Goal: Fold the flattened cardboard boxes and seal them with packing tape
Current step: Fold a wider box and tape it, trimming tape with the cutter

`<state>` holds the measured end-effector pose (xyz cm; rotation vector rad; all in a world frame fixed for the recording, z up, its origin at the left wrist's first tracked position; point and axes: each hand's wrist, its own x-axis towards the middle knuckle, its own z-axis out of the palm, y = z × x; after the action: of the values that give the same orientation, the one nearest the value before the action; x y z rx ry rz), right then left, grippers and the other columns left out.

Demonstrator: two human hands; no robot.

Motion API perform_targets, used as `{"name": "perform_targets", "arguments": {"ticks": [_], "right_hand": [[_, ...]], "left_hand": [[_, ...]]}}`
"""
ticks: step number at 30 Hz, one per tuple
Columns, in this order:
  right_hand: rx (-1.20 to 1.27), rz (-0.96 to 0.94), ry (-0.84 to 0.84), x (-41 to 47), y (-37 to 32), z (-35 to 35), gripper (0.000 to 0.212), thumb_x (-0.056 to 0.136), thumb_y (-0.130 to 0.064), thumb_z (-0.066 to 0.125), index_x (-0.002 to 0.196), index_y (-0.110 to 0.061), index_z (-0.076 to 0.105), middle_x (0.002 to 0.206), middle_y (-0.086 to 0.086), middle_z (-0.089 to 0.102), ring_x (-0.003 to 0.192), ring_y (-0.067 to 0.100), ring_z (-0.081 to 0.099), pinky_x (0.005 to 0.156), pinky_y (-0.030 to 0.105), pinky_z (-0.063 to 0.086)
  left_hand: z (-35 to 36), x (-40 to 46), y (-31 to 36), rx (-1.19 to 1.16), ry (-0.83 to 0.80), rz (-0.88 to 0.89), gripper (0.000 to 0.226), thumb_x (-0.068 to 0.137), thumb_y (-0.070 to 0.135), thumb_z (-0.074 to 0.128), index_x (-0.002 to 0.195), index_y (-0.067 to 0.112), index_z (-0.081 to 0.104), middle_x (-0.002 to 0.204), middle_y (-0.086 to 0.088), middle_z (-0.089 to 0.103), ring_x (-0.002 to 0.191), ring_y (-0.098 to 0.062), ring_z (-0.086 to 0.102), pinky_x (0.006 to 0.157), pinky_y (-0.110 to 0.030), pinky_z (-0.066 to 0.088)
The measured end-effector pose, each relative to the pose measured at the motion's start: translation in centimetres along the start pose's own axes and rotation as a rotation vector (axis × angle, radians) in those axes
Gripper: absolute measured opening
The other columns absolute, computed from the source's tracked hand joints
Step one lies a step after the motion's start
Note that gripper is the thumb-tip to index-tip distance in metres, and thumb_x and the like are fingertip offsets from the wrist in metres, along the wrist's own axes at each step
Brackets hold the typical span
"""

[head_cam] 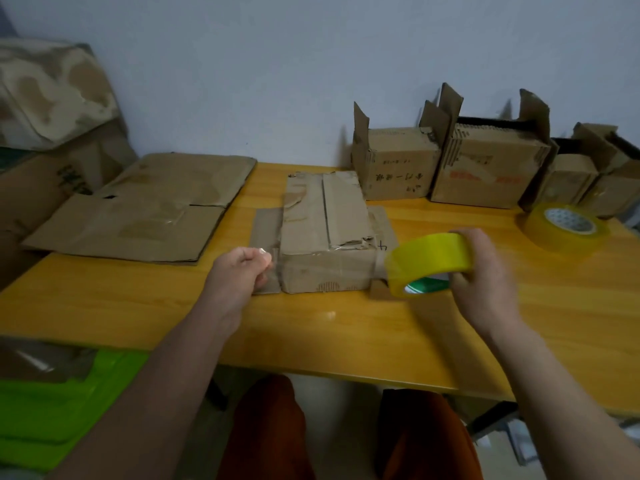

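The folded box (pixel 325 237) lies on the yellow counter (pixel 519 289), its top flaps closed along a centre seam. The left hand (pixel 239 271) pinches the free end of clear tape at the box's near-left corner. The right hand (pixel 485 271) grips the yellow tape roll (pixel 429 265) just beside the near-right corner, fingers curled around its rim. A tape strip appears stretched along the near face between both hands; the film itself is hard to make out

Risks, as judgement:
- Slack tape can fold and stick to itself
- An uneven pull can skew the strip off the seam
- The light box may slide when the roll is pulled
- The worn, torn flap edges may lift under the adhesive

A second roll (pixel 564 226) and flattened cardboard (pixel 138 209) remain on the counter
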<state>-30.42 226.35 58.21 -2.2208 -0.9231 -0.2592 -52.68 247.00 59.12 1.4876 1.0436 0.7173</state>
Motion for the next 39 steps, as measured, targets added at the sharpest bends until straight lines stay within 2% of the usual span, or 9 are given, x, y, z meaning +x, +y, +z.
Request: {"name": "perform_targets", "arguments": {"ticks": [3, 6, 18, 22, 26, 31, 33, 37, 39], "right_hand": [[0.117, -0.001, 0.032, 1.2, -0.4, 0.0, 0.059, 0.07, 0.015, 0.056, 0.122, -0.014, 0.051, 0.117, 0.01, 0.053, 0.106, 0.031, 0.05, 0.083, 0.049, 0.047], [0.067, -0.015, 0.05, 2.6, -0.8, 0.0, 0.059, 0.07, 0.018, 0.055, 0.122, -0.01, 0.052, 0.118, 0.013, 0.051, 0.111, 0.032, 0.047, 0.088, 0.039, 0.041], [-0.121, -0.062, -0.04, 6.5, -2.6, 1.4, 0.057, 0.078, 0.015, 0.055, 0.126, -0.014, 0.05, 0.113, 0.011, 0.047, 0.106, 0.03, 0.045, 0.079, 0.04, 0.043], [-0.195, -0.092, -0.081, 6.6, -2.4, 2.2, 0.058, 0.078, 0.015, 0.056, 0.128, -0.013, 0.049, 0.116, 0.013, 0.047, 0.106, 0.032, 0.044, 0.073, 0.034, 0.034], [-0.198, -0.07, -0.104, 6.1, -2.0, 2.9, 0.058, 0.076, 0.017, 0.055, 0.126, -0.012, 0.049, 0.116, 0.015, 0.048, 0.106, 0.032, 0.045, 0.076, 0.036, 0.039], [-0.167, -0.048, -0.119, 5.7, -1.7, 3.3, 0.055, 0.076, 0.019, 0.055, 0.122, -0.01, 0.049, 0.112, 0.015, 0.047, 0.104, 0.033, 0.045, 0.074, 0.034, 0.036], [-0.162, -0.03, -0.12, 5.5, -1.6, 3.4, 0.054, 0.077, 0.018, 0.055, 0.123, -0.009, 0.049, 0.112, 0.015, 0.047, 0.104, 0.032, 0.045, 0.075, 0.032, 0.034], [-0.139, 0.004, -0.124, 5.3, -1.6, 3.5, 0.052, 0.078, 0.017, 0.055, 0.122, -0.009, 0.048, 0.114, 0.016, 0.048, 0.105, 0.034, 0.046, 0.076, 0.033, 0.035], [-0.129, 0.017, -0.134, 5.2, -1.8, 3.6, 0.052, 0.078, 0.017, 0.054, 0.123, -0.008, 0.048, 0.115, 0.016, 0.048, 0.107, 0.034, 0.046, 0.077, 0.033, 0.036]], "left_hand": [[0.9, 0.6, 0.4, -0.068, 0.034, -0.046, 0.017, 0.096, 0.015, 0.057, 0.08, 0.01, 0.06, 0.076, -0.003, 0.055, 0.073, -0.016, 0.055, 0.071, -0.025, 0.05], [1.8, 1.3, 1.0, -0.049, 0.065, -0.026, 0.019, 0.096, 0.015, 0.058, 0.078, 0.009, 0.058, 0.073, -0.004, 0.056, 0.069, -0.014, 0.055, 0.057, -0.017, 0.049], [1.9, 5.7, 1.3, 0.025, 0.068, -0.147, 0.017, 0.097, 0.014, 0.057, 0.082, 0.007, 0.057, 0.078, -0.004, 0.052, 0.064, -0.015, 0.053, 0.088, -0.041, 0.054], [1.6, 5.7, 0.3, 0.149, 0.033, -0.176, 0.019, 0.096, 0.018, 0.057, 0.083, 0.005, 0.057, 0.07, -0.007, 0.048, 0.06, -0.021, 0.049, 0.069, -0.034, 0.048], [2.0, 5.7, -0.9, 0.142, 0.026, -0.21, 0.019, 0.096, 0.021, 0.057, 0.085, 0.005, 0.055, 0.069, -0.008, 0.045, 0.065, -0.023, 0.047, 0.085, -0.047, 0.053], [3.3, 5.2, -1.6, 0.124, 0.036, -0.206, 0.031, 0.102, 0.026, 0.044, 0.076, 0.01, 0.048, 0.07, -0.007, 0.046, 0.058, -0.021, 0.045, 0.056, -0.031, 0.043], [3.6, 5.4, -2.1, 0.272, 0.044, -0.161, 0.032, 0.103, 0.032, 0.039, 0.085, 0.01, 0.052, 0.08, -0.008, 0.054, 0.066, -0.023, 0.054, 0.059, -0.031, 0.047], [3.4, 5.3, -3.3, 0.43, 0.045, -0.11, 0.045, 0.101, 0.04, 0.038, 0.133, 0.01, 0.044, 0.125, -0.011, 0.051, 0.106, -0.032, 0.057, 0.09, -0.045, 0.052], [3.8, 4.7, -3.4, 0.459, 0.202, 0.075, 0.036, 0.1, 0.025, 0.046, 0.132, 0.007, 0.045, 0.127, -0.011, 0.047, 0.107, -0.027, 0.055, 0.086, -0.036, 0.051]]}}
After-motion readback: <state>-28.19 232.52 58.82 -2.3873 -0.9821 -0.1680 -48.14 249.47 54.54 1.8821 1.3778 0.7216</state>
